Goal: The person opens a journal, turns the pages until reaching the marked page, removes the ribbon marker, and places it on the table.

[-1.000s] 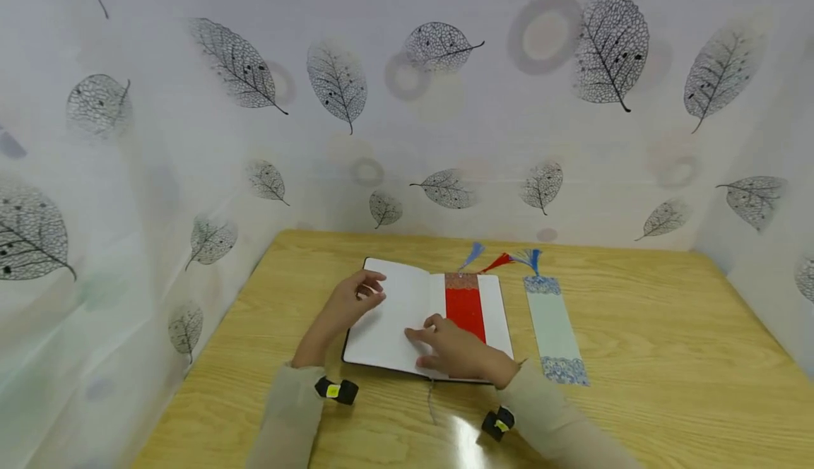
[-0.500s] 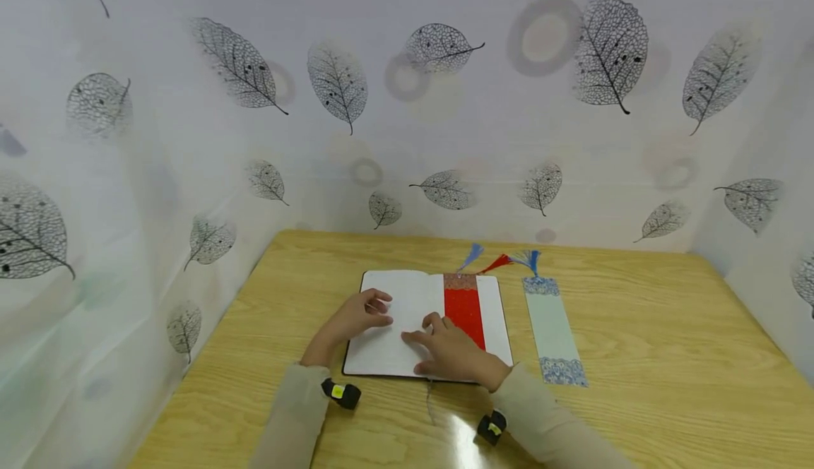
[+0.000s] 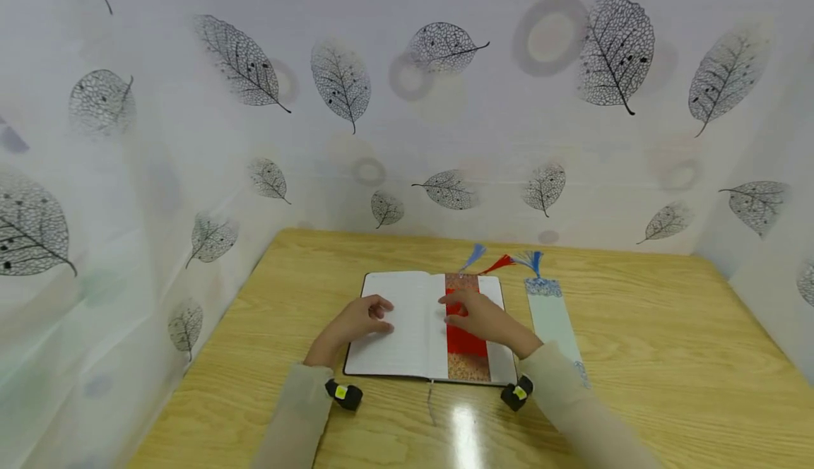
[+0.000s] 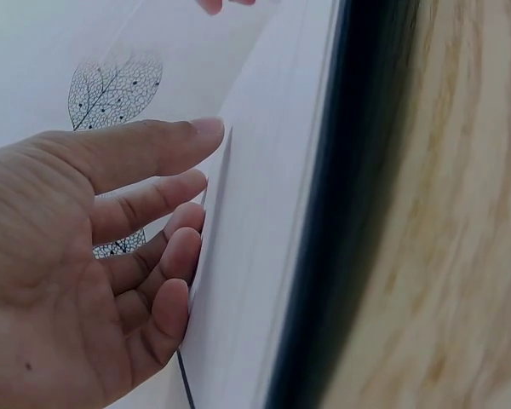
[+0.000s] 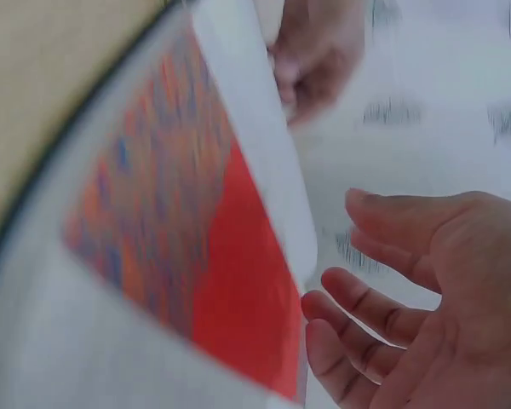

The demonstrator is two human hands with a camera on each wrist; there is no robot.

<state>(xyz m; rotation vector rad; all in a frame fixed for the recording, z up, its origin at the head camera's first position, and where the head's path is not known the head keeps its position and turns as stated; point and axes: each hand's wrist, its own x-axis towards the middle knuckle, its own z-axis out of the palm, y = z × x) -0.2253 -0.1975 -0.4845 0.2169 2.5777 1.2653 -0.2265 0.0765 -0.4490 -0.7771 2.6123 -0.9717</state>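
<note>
Notebook (image 3: 431, 331), white-paged, dark-edged, spread flat on counter (image 3: 668, 356). Red bookmark (image 3: 468, 342), patterned ends, on right page (image 3: 502, 364); right hand (image 3: 485, 318), loosely curved, empty, hides part. Left hand (image 3: 353, 323), likewise empty, at left page (image 3: 400, 292). Pale bookmark (image 3: 555, 317) alongside, partly behind right sleeve (image 3: 566, 388).

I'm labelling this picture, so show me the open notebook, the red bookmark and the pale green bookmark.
Open notebook (image 3: 410, 338): head view, on its left page.
Red bookmark (image 3: 467, 343): head view, on its plain red part.
Pale green bookmark (image 3: 552, 317): head view, on its plain middle, below the patterned top end.
</note>
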